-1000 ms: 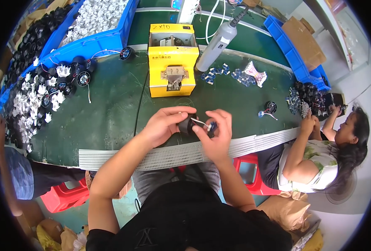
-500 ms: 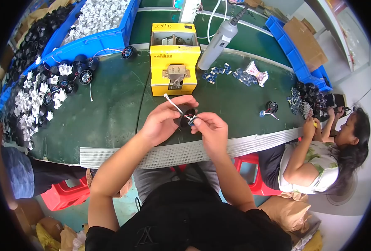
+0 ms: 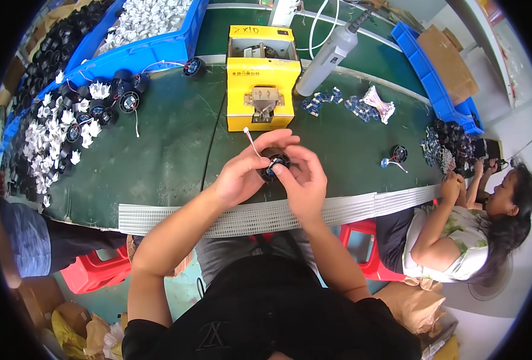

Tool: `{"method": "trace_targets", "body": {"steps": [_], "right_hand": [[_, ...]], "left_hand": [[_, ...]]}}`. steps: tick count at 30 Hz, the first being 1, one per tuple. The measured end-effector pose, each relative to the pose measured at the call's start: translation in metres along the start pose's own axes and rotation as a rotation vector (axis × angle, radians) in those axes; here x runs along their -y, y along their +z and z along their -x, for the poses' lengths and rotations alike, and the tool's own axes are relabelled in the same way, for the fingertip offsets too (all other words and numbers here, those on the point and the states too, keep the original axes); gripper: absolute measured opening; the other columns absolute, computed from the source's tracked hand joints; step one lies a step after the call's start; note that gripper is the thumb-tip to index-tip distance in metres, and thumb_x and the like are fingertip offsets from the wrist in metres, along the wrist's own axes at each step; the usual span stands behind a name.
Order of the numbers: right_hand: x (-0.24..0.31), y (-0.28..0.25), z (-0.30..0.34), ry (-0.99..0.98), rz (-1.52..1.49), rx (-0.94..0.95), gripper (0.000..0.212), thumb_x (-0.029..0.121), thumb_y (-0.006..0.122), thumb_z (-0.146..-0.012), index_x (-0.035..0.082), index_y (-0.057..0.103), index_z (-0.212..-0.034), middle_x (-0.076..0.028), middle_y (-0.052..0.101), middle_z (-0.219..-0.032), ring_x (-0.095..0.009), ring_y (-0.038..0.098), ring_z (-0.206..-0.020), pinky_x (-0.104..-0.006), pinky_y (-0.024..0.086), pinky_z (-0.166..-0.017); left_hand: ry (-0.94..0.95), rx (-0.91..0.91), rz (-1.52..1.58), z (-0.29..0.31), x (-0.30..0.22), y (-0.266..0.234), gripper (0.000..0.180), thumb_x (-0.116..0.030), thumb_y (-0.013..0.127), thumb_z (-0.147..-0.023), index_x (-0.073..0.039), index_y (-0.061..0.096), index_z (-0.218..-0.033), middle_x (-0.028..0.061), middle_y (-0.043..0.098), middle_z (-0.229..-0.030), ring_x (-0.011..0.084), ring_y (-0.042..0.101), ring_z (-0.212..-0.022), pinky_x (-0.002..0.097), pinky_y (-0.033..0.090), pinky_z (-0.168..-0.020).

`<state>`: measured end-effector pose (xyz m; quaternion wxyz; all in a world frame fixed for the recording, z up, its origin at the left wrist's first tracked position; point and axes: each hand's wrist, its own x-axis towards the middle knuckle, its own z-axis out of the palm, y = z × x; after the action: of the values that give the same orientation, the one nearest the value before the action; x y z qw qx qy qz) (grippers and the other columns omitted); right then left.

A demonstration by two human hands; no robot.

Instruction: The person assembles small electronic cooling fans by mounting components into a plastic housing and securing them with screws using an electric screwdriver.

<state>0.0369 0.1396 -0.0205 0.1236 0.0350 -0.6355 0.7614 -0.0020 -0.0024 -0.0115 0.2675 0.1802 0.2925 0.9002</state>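
In front of the yellow machine, my left hand (image 3: 241, 178) is wrapped round a black round housing (image 3: 283, 157). A small blue circuit board (image 3: 272, 167) sits at the housing's open face, partly covered by fingers. My right hand (image 3: 308, 185) grips the housing from the other side, its thumb on the board. A thin cable (image 3: 252, 142) with a white plug rises from the part beside my left fingers. The yellow screw-feeder-like machine (image 3: 239, 90) stands just beyond, and a grey cylindrical tool (image 3: 328, 63) with a cord hangs to its right.
White plastic pieces (image 3: 38, 144) and wired black housings (image 3: 128, 102) lie at left by a blue bin (image 3: 152, 50). Blue boards (image 3: 321, 102) and bundled wires (image 3: 379, 105) lie right of the machine. One wired housing (image 3: 400, 153) sits at right, near a co-worker (image 3: 440, 240).
The blue board, held at the housing's edge before, now lies at its open face under my right thumb. My right fingers have closed round the housing. The whole view has shifted slightly.
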Motion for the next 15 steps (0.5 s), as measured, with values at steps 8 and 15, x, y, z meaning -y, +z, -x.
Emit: {"method": "trace_targets", "body": {"steps": [8, 15], "right_hand": [[0.001, -0.020, -0.038, -0.162, 0.310, -0.072, 0.030, 0.001, 0.072, -0.084, -0.004, 0.060, -0.111, -0.012, 0.059, -0.115, -0.017, 0.062, -0.101, -0.0277, 0.054, -0.080], [0.025, -0.019, -0.147, -0.297, 0.618, -0.039, 0.041, 0.016, 0.075, -0.083, -0.002, 0.055, -0.115, -0.010, 0.068, -0.096, -0.018, 0.063, -0.082, -0.0316, 0.050, -0.077]], "left_hand": [[-0.282, -0.186, -0.591, 0.000, -0.024, -0.014, 0.041, -0.004, 0.059, -0.092, -0.001, 0.052, -0.132, 0.0078, 0.059, -0.113, 0.0147, 0.062, -0.093, 0.0306, 0.061, -0.073], [-0.385, -0.366, -0.469, -0.003, -0.033, -0.041, 0.033, -0.003, 0.055, -0.093, 0.002, 0.049, -0.126, 0.0119, 0.056, -0.107, 0.0227, 0.066, -0.086, 0.0346, 0.061, -0.075]]}}
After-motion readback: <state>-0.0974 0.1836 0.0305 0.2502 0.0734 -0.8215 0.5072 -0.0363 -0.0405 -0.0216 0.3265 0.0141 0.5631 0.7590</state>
